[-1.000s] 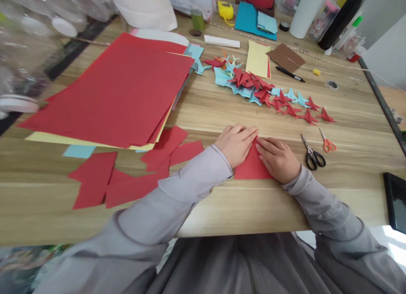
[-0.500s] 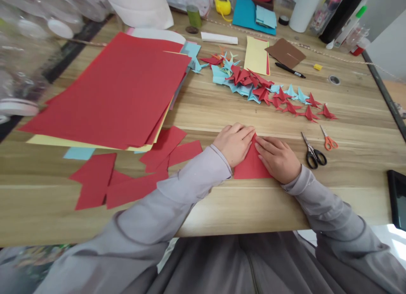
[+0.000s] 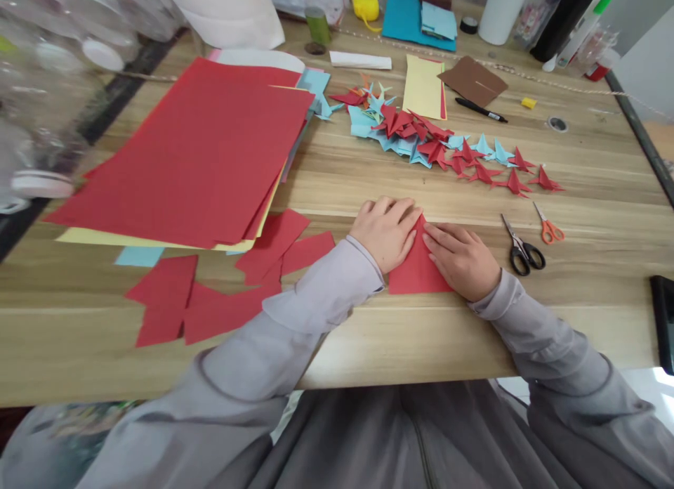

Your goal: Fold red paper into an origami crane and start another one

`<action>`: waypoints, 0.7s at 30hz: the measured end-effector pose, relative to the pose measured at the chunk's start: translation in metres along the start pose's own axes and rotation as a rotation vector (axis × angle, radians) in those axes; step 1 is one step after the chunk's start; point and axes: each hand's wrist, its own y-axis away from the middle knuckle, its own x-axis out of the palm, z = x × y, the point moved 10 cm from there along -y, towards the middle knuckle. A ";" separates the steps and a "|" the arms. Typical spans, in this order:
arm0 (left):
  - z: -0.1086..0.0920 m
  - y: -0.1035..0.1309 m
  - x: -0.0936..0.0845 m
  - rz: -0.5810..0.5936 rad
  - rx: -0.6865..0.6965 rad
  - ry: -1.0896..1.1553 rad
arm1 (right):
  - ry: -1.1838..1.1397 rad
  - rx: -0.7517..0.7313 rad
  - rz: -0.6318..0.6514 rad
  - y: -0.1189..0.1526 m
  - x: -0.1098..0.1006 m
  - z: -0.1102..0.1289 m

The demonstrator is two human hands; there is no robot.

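Observation:
A red paper (image 3: 420, 272) lies on the table in front of me, its visible part narrowing toward a top corner between my hands. My left hand (image 3: 384, 232) rests on its left side, fingers bent and close together near that corner. On the right side lies my right hand (image 3: 462, 258), its fingers stretched flat over the paper and their tips near the same corner. Parts of the sheet are hidden under both hands. Beyond them spreads a cluster of folded red and light blue paper figures (image 3: 411, 127).
A stack of large red sheets (image 3: 194, 152) covers the left of the table, with cut red pieces (image 3: 221, 312) nearer me. Black scissors (image 3: 520, 253) and orange scissors (image 3: 550, 229) lie right of my hands. A black pen (image 3: 479, 109) and brown paper (image 3: 474, 83) lie farther back.
The fingers of my left hand have shifted slightly and look more bent over the paper. My right hand has hardly moved. The whole view has shifted a little.

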 end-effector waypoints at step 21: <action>-0.004 0.002 0.001 0.013 0.025 -0.018 | -0.070 0.073 0.052 -0.002 0.003 -0.006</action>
